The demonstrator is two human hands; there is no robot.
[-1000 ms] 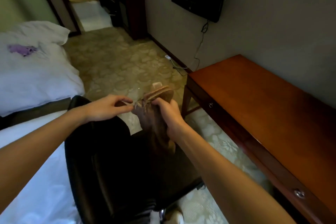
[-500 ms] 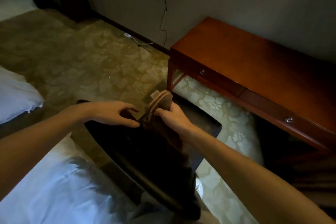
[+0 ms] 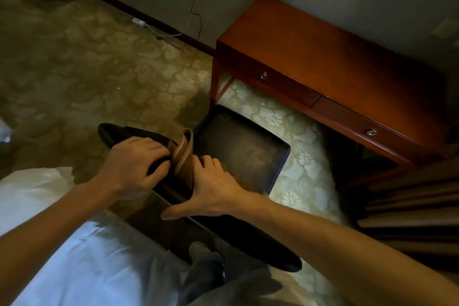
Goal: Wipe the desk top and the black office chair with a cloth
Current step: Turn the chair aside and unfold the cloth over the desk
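The brown cloth (image 3: 184,156) is seen folded and draped over the top edge of the backrest (image 3: 250,241) of the black office chair (image 3: 243,154), hemmed in by both hands. The backrest edge is gripped by the left hand (image 3: 131,166), fingers curled over it, fingertips laid right against the cloth's left side. The right hand (image 3: 216,189) is set astride the same edge just right of the cloth, its thumb thrown wide along the rear face and its fingers bent down over the front. Whether the cloth is pinched under those fingers cannot be told. Both forearms are stretched in from below, the right one long and nearly straight.

Ahead of the grip, the padded seat (image 3: 258,131) is shown from above, dark and square. Beyond it and to the right, the reddish wooden desk (image 3: 335,52) is set against the wall, well apart from the cloth. Two drawers (image 3: 285,87) are seen in its front, both closed, each with a small metal knob (image 3: 264,75). What is in them is hidden.

A strip of pale patterned carpet (image 3: 298,156) is left between seat and desk. Left of the grip, wide open carpet is spread out. White bedding (image 3: 62,243) is pressed in close behind the left forearm. A dark cable (image 3: 196,7) is hung down the far wall.
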